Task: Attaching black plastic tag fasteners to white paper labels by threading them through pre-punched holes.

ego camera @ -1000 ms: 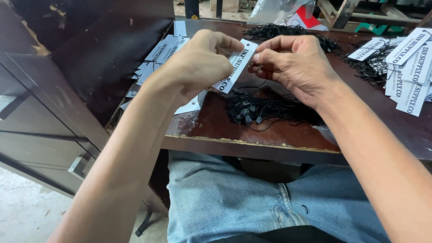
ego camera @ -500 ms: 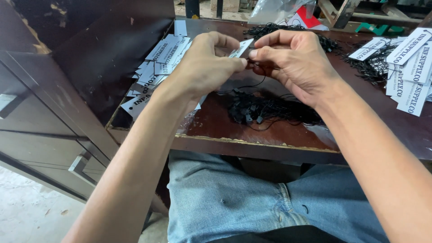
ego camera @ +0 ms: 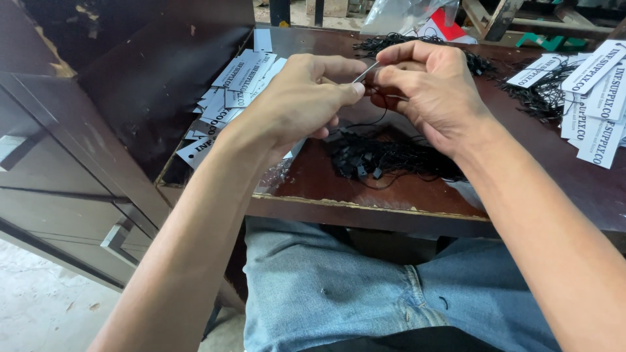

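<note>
A dark brown wooden table with a glossy, worn top (ego camera: 404, 195) serves as the landmark. Above its middle the two hands meet. The left hand (ego camera: 297, 104) is nearly closed, thumb and forefinger pinched on one thin white rectangular paper tag (ego camera: 366, 72), which shows only as a narrow edge-on sliver between the two hands. The right hand (ego camera: 430, 88) is curled narrow too, its fingertips pressed against the same tag and against a thin black cord (ego camera: 378, 114) that droops in a loop from the pinch towards the tabletop.

Directly below the hands, on the table's near middle, lies a tangled heap of black string loops with small plastic fasteners (ego camera: 385, 156); the strands are too knotted to count. A second tangle of black strings (ego camera: 391, 42) lies at the table's far edge, behind the hands.

On the table's left end sits a loose fan of flat white card tags with dark print (ego camera: 235, 85), overlapping, too many to count exactly. Another pile of white printed tags (ego camera: 596, 98) lies on the right end, with black strings beside it.

Beneath the table's near edge are the person's faded blue denim jeans (ego camera: 339, 287).
</note>
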